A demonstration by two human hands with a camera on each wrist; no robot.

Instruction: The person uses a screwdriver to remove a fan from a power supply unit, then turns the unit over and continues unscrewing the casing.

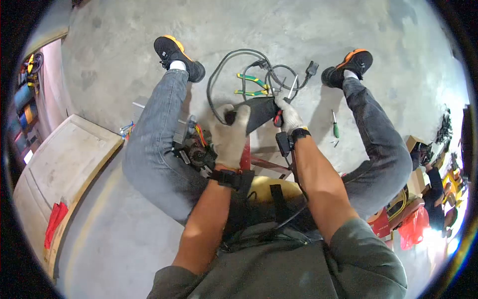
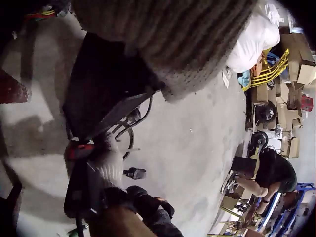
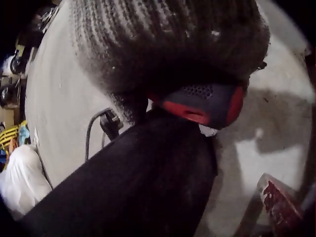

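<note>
Both hands wear knitted work gloves. My left hand [image 1: 230, 139] grips one end of a long black box [image 1: 260, 112] held between my knees. A red-and-black screwdriver [image 3: 197, 106] is in my right hand [image 1: 290, 117], its shaft pointing forward, away from me. The right fingers are at the far end of the box, and the handle's butt shows beside it in the right wrist view. A black power cord [image 1: 211, 82] loops on the floor beyond the box, with its plug [image 1: 312, 68] lying to the right. Green-and-yellow pliers [image 1: 253, 79] lie among the loops.
A green-handled screwdriver [image 1: 335, 124] lies right of my hands. By my left thigh sits a motor-like part [image 1: 196, 152] with coloured wires. Red metal bars [image 1: 264, 162] stand below my hands. A pale panel [image 1: 69, 154] is at far left; another person [image 2: 274, 173] is among boxes.
</note>
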